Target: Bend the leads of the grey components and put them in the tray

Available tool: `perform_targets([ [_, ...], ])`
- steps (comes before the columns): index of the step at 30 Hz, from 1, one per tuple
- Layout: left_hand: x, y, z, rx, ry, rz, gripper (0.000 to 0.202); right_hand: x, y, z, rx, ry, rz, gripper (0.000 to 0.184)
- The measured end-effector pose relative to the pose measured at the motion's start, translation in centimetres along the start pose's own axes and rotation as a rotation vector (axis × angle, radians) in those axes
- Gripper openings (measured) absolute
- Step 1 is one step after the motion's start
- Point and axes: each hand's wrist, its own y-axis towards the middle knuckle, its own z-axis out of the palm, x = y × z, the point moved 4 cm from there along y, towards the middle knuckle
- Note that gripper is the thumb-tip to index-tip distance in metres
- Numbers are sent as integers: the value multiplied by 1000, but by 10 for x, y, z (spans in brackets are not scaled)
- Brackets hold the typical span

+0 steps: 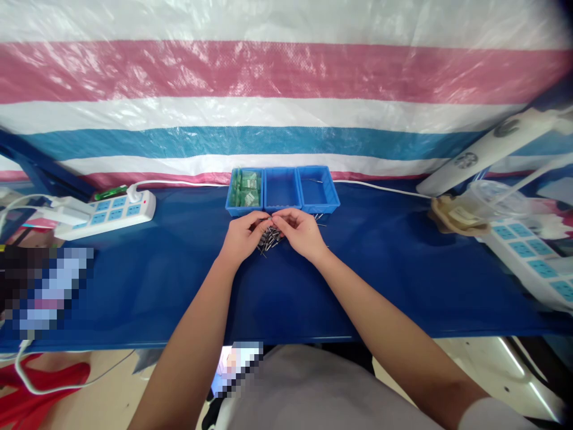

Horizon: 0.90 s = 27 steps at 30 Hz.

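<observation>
My left hand [244, 237] and my right hand [301, 233] meet fingertip to fingertip over a pile of thin metal pieces [270, 240] on the blue table. Thumb and forefinger are pinched together on each hand; whatever sits between them is too small and covered to make out. Just behind the hands stand three blue bins in a row. Small green and clear packets [250, 190] fill the left bin [244, 210]. The middle bin [282, 188] is partly behind my fingers. A thin metal piece [312, 180] lies in the right bin [320, 200], and more pieces lie in front of it.
A white power strip [111, 212] with plugs lies on the left, near a blurred-out phone [56, 289]. On the right are another power strip [532, 257], a plastic cup [496, 200] and a white tube [483, 146]. A striped sheet [286, 71] hangs behind the table [286, 304].
</observation>
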Motion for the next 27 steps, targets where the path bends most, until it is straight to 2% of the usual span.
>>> perform_targets([
  [5,0,-1,-1,-9,-1,-11,28,5,0,2,44,64,-8,38],
  [9,0,-1,0,-28,-15,9,32,8,1,0,22,94,19,39],
  [14,0,-1,1,-35,-28,6,26,7,1,-1,15,28,18,38],
  [22,-1,0,-1,36,-4,-50,31,12,-4,2,31,-105,-60,35],
  [27,-1,-1,-2,2,10,-35,31,12,-4,0,20,-219,-76,32],
])
